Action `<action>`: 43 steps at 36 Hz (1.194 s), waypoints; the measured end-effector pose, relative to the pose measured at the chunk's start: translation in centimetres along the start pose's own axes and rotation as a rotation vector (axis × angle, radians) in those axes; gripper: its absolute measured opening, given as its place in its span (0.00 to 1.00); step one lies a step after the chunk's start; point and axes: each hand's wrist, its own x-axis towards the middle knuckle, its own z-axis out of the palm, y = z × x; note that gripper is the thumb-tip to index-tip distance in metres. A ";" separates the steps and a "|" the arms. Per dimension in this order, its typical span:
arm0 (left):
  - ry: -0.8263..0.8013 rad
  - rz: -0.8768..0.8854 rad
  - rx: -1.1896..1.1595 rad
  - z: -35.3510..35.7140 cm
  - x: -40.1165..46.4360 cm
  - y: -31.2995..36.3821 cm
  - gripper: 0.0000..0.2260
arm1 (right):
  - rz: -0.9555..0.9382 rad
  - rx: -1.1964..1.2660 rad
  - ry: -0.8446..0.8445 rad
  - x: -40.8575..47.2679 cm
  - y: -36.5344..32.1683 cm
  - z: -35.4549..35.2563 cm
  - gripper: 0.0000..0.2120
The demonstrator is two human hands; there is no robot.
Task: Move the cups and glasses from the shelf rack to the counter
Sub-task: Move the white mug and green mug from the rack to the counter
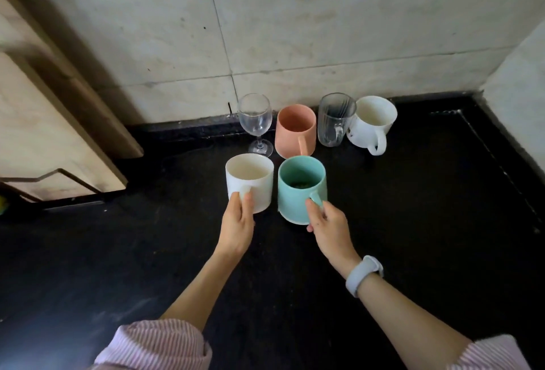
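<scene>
My left hand [238,222] grips the handle of a white mug [250,179], held low over the black counter [413,207]. Beside it, my right hand [326,223] grips the handle of a teal mug [299,189] with something dark at its bottom. Whether either mug touches the counter I cannot tell. Behind them, along the wall, stand a wine glass [255,122], a salmon mug [295,130], a clear glass mug [336,119] and a second white mug [372,123], all upright.
A tiled wall [324,30] runs behind the row of cups. A pale cabinet or shelf unit [53,122] with a metal rail juts in from the left. A wall corner [519,89] closes the right side.
</scene>
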 end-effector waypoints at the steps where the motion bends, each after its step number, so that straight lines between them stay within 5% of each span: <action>1: 0.004 0.003 -0.007 -0.1 0.4 -0.2 0.17 | -0.010 -0.001 -0.005 0.4 0.1 0.4 0.18; 11: -0.061 -0.019 -0.081 -1.2 3.3 -1.2 0.12 | -0.042 0.025 -0.042 3.7 -0.3 3.3 0.17; 30: -0.175 -0.019 0.162 -0.5 4.8 -2.6 0.14 | 0.049 0.031 -0.012 4.0 -0.8 4.2 0.15; 35: -0.101 -0.028 0.215 -0.6 4.1 -1.9 0.16 | 0.072 0.122 0.073 3.4 -1.4 4.5 0.08; 38: -0.066 -0.045 0.221 -1.1 3.2 -1.7 0.09 | 0.065 0.154 0.151 2.1 -1.7 4.2 0.07; 43: -0.045 -0.058 0.359 -3.1 1.1 -2.1 0.16 | -0.103 -0.104 0.249 -0.1 -1.8 3.1 0.13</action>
